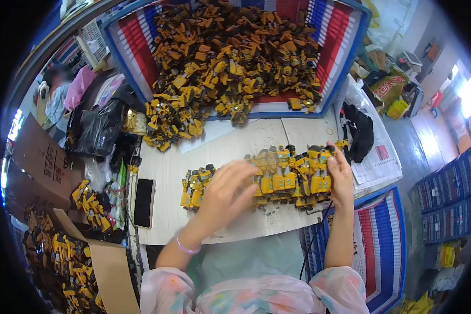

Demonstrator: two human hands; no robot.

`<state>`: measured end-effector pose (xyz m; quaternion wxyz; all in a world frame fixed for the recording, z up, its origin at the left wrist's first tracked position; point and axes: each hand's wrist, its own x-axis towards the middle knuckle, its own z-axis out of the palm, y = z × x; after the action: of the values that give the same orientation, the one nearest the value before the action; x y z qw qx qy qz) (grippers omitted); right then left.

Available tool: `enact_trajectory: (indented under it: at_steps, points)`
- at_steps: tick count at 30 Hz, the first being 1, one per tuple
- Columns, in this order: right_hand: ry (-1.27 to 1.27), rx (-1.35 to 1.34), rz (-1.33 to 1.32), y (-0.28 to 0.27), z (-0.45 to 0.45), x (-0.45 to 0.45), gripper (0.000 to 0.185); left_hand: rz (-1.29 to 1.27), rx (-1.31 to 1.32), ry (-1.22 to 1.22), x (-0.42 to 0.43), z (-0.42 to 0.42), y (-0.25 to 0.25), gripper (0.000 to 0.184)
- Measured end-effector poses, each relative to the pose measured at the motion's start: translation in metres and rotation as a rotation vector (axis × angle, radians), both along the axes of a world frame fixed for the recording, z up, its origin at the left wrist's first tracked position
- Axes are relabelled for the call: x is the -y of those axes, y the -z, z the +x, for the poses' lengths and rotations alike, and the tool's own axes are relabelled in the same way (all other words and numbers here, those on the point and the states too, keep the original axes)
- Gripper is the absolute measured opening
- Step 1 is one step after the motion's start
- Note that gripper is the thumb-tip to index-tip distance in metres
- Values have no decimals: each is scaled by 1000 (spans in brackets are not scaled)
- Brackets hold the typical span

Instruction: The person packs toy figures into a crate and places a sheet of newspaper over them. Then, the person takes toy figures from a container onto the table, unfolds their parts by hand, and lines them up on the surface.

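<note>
A row of yellow and black toy robots (pixel 285 180) lies side by side on the white work table (pixel 235 225). At the row's right end, my right hand (pixel 341 178) is closed with its thumb against the last toy robot, its other fingers partly hidden behind. My left hand (pixel 220 191), slightly blurred, is over the left part of the row with thumb and fingers apart; whether it touches a toy is unclear. Left of it are a few more toy robots (pixel 194 191), partly covered by this hand.
A blue-rimmed striped crate (pixel 133 47) heaped with toy robots (pixel 225 63) tips onto the table's far side. A phone (pixel 144 203) lies at left, beside a cardboard box (pixel 112 272) of more toys. Black cloth (pixel 358 133) lies right; another striped crate (pixel 382 235) stands below.
</note>
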<state>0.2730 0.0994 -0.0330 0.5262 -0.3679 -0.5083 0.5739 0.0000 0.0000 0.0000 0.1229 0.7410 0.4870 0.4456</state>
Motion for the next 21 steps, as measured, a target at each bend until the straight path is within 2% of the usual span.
enact_trajectory:
  at_steps: [2, 5, 8, 9, 11, 13, 14, 16, 19, 21]
  points:
    - [33, -207, -24, -15, 8, 1, 37, 119, -155, 47, -29, 8, -14, 30]
    - [199, -329, -87, -25, 43, 7, 32, 216, -337, 188, -70, 38, -28, 32]
    - [72, -312, -117, -1, 83, 5, 31, 186, -609, 266, -108, 76, -20, 37]
    - [12, -303, -117, 6, 90, 5, 31, 66, -734, 277, -119, 88, -22, 39]
    - [117, -134, -168, 15, 83, 5, 35, -185, -975, 294, -139, 108, -27, 47]
    - [135, -62, -192, 22, 70, 3, 44, -374, -1080, 340, -154, 122, -32, 50]
    - [162, 82, -171, 27, 64, 1, 46, -472, -1135, 362, -157, 126, -32, 52]
    - [214, 357, -127, 38, 53, -7, 51, -536, -1146, 367, -161, 130, -26, 51]
    - [203, 464, -57, 60, 51, -14, 60, -540, -1081, 348, -165, 124, -15, 51]
    - [139, 838, 127, 50, 48, -10, 68, -521, -1004, 339, -164, 117, -7, 50]
